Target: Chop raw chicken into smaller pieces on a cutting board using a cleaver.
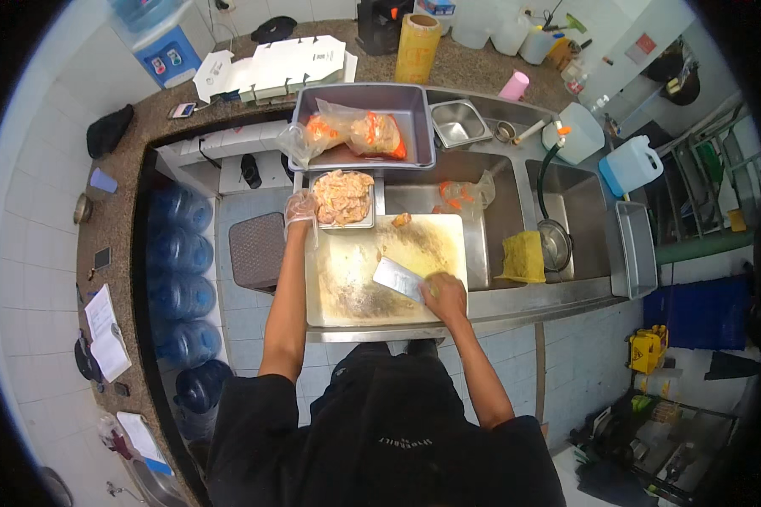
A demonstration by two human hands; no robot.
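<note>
My left hand (pixel 300 208), in a clear plastic glove, is at the left rim of a steel pan (pixel 350 225) heaped with pieces of raw, marinated-looking meat (pixel 342 196). Whether its fingers grip the rim is unclear. A cleaver (pixel 398 279) is in my right hand (pixel 444 295), its broad blade low over a stained white cutting board (pixel 349 272) and pointing up-left. One small piece of meat (pixel 402 219) rests near the board's far edge. Behind the pan, a grey tub (pixel 418 136) holds plastic bags of orange-coloured meat (pixel 377 134).
To the right is a steel sink (pixel 501 190) with a plastic bag (pixel 466 193) in it. A yellow cloth (pixel 523 256) hangs over the basin divider, beside a round strainer (pixel 554 245). A brown stool (pixel 257 250) stands left, near several water jugs (pixel 187 298).
</note>
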